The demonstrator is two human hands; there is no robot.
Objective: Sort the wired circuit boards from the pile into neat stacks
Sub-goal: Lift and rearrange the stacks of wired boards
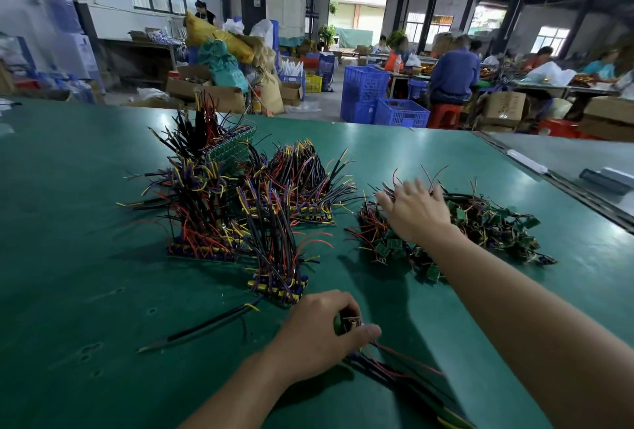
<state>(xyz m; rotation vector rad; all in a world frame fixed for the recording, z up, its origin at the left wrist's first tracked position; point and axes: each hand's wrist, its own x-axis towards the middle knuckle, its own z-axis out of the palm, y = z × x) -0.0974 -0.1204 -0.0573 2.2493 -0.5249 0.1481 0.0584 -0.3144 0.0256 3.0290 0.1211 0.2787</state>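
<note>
left hand (322, 329) clamped on one wired board (347, 321), near centre, leads (394, 368) trailing right | right hand (417, 210) fingers spread over loose pile (487, 219), right | stacks (212, 202) left | risk: tangled leads drag neighbouring boards out; trailing leads could snag nearest stack

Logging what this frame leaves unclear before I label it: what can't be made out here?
Head view:
Circuit board in the left hand: mostly covered by that hand.
Right hand: motion-blurred; contact with the loose pile unclear.
Held board's wires: cut off by the bottom edge.
Stacks: board counts hidden by wires.
</note>
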